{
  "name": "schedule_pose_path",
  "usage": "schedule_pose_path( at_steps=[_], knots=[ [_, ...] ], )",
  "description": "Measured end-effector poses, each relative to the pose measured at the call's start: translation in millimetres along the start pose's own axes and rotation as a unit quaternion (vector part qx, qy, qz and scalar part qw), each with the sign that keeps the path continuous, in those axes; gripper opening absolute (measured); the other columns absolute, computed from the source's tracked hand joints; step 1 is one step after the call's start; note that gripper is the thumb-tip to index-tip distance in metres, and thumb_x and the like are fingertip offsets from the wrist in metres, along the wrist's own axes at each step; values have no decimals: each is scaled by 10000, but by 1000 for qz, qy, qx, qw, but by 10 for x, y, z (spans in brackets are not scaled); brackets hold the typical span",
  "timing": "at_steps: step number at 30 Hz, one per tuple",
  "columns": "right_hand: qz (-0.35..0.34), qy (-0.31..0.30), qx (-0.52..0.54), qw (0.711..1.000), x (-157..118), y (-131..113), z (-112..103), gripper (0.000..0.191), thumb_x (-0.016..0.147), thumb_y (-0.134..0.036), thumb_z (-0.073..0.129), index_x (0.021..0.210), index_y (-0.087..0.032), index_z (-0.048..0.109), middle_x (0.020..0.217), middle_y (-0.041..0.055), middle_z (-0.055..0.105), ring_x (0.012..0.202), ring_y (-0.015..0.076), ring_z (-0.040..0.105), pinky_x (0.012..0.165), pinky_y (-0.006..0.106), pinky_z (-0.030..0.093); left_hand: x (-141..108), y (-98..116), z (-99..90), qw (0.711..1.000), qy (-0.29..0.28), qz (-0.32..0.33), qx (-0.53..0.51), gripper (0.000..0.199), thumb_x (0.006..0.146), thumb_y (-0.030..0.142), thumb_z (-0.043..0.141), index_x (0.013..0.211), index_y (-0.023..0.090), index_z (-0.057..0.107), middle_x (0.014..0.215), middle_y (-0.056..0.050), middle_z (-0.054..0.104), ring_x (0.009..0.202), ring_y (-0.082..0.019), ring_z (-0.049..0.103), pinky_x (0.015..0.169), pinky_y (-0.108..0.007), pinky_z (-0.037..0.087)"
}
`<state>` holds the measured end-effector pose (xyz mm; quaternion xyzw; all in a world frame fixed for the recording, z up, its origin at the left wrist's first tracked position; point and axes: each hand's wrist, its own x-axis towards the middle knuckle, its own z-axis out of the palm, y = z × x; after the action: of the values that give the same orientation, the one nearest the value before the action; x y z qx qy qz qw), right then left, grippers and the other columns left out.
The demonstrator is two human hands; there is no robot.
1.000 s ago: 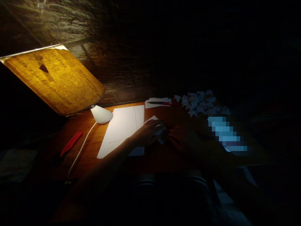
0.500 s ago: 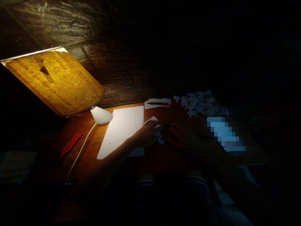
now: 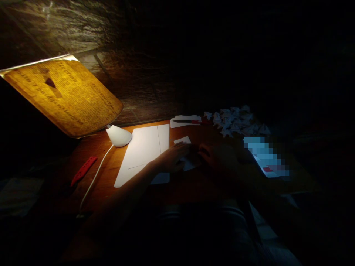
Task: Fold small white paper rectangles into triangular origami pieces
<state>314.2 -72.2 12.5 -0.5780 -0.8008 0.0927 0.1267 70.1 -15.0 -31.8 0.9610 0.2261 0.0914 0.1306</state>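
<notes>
A small white piece of paper point(image 3: 191, 164) lies on the wooden table between my hands, its upper corner showing beyond my left fingers. My left hand point(image 3: 177, 154) rests over this paper with the fingers pointing right and close together. In the shadow at the paper's right side is my right hand point(image 3: 209, 153), its fingers bent near the paper; what they grip, if anything, is too dark to make out. Under my left forearm lie large white sheets point(image 3: 146, 147) with thin pencil lines.
A lamp with a white base point(image 3: 119, 136) and printed shade point(image 3: 66, 98) stands left. A red cutter point(image 3: 84, 170) lies beside its cable. Scissors point(image 3: 184, 121) rest on paper slips at the back. Several folded paper pieces point(image 3: 231, 120) and a lit phone point(image 3: 266, 157) are right.
The small paper has turned under my hands, and its upper corner now points more to the right. My left hand has shifted slightly.
</notes>
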Motion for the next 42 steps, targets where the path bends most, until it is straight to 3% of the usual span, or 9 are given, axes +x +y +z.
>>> schedule_pose_path(
  at_steps=[5,10,20,27,35,42],
  knots=[
    [-31,-53,-69,996,115,-72,-107,170,1025,-281,610,1081,-191,744,1071,71,781,935,220,710,699,311,364,-7,20,-20,1000,11,-3,-4,567,797,168,606,1364,154,612,1504,-195,586,1438,-378,520,1198,-634,434],
    [-49,-77,-105,990,144,-89,-142,194,1037,-265,579,1089,-171,740,1069,93,786,944,236,721,683,322,348,-16,3,-2,1000,4,4,-6,629,818,166,585,1446,147,556,1535,-201,559,1492,-373,464,1221,-647,405],
    [-72,-96,-116,986,117,-79,-167,177,1020,-270,616,1077,-183,759,1035,95,805,906,247,740,667,310,356,-22,10,8,1000,9,5,-1,626,818,174,580,1439,109,528,1550,-248,509,1474,-390,466,1210,-668,404],
    [-75,-106,-114,985,69,-95,-211,196,1023,-239,592,1066,-192,777,1014,106,811,850,234,740,654,302,366,17,-56,64,999,12,35,2,429,791,149,614,1211,191,689,1562,-175,493,1417,-375,488,1168,-627,454],
    [-94,-116,-113,982,-20,-58,-232,153,994,-237,656,1080,-207,779,1052,95,809,879,222,735,684,283,385,19,-15,16,998,21,51,-5,416,788,103,603,1178,201,710,1542,-151,497,1389,-351,494,1165,-619,444],
    [-109,-128,-94,981,-57,-34,-258,71,945,-254,736,965,-196,772,993,87,807,865,241,741,681,302,396,36,27,-23,999,10,46,-13,439,779,87,600,1180,226,711,1494,-132,516,1364,-344,492,1142,-603,464]
  ],
)
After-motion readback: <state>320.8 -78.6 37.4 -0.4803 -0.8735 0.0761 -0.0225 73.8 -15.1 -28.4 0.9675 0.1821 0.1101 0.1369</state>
